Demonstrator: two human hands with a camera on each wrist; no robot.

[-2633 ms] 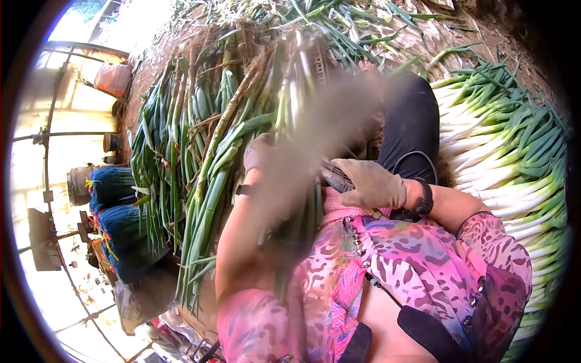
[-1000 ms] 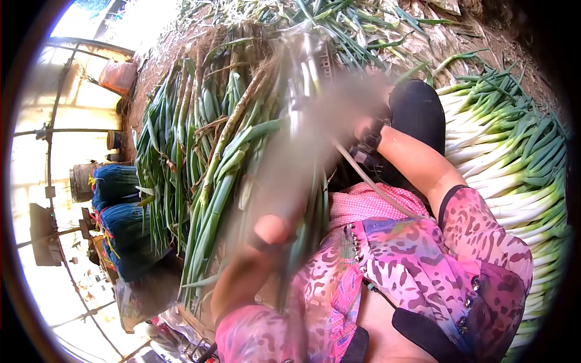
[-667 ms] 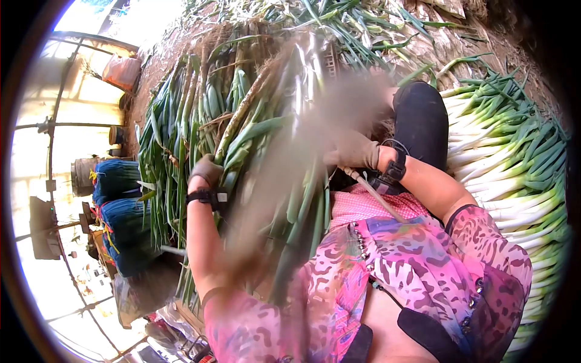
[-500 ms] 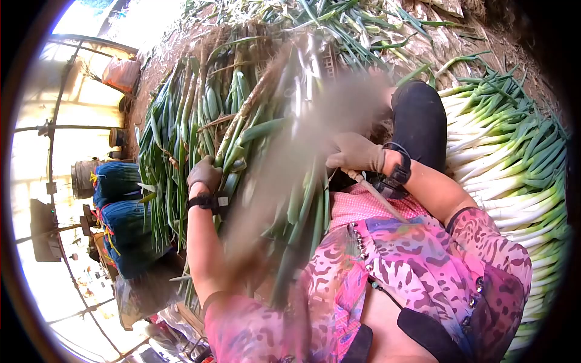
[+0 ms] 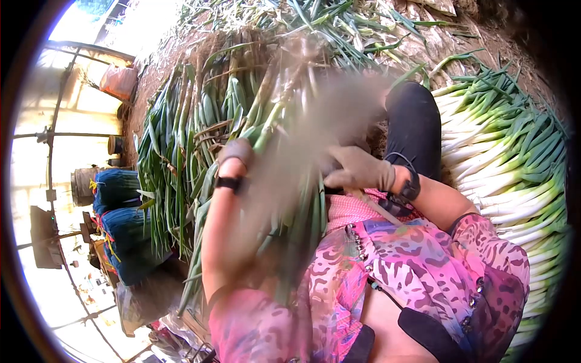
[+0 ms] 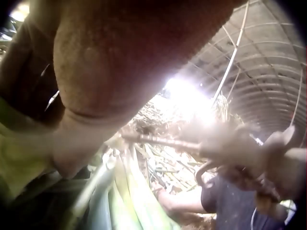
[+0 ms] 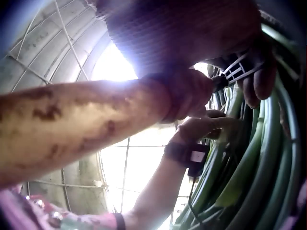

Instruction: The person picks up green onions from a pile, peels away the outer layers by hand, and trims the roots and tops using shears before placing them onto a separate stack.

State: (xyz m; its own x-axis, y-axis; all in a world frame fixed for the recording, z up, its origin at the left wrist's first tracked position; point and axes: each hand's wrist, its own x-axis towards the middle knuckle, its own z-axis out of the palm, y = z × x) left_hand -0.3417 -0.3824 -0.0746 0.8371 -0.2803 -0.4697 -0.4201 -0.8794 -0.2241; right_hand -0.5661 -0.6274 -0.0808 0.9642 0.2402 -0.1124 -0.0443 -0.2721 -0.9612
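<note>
My gloved left hand (image 5: 236,152) grips a long green onion (image 5: 273,118) over the left pile, its root end pointing away from me. In the left wrist view the glove (image 6: 96,81) fills the top, with more green onion stalks (image 6: 125,196) below. My gloved right hand (image 5: 365,169) holds an air blow gun (image 6: 230,149) in front of my lap. Its thin nozzle (image 6: 165,142) points toward the left hand. A dirt-spotted hose (image 7: 81,122) runs back from the gun's handle. In the head view a grey-brown blur hides the gun and the space between the hands.
Untrimmed green onions (image 5: 175,139) lie heaped at the left. Peeled white-stemmed ones (image 5: 496,157) are laid in a long row at the right. Loose leaves (image 5: 339,30) litter the ground ahead. Blue-wrapped bundles (image 5: 127,236) stand at the far left. My bent knee (image 5: 414,115) lies between.
After reaching into the left pile, my left hand has come back rightward and away from me with a green onion. The right hand, holding the blow gun, has shifted slightly toward my lap.
</note>
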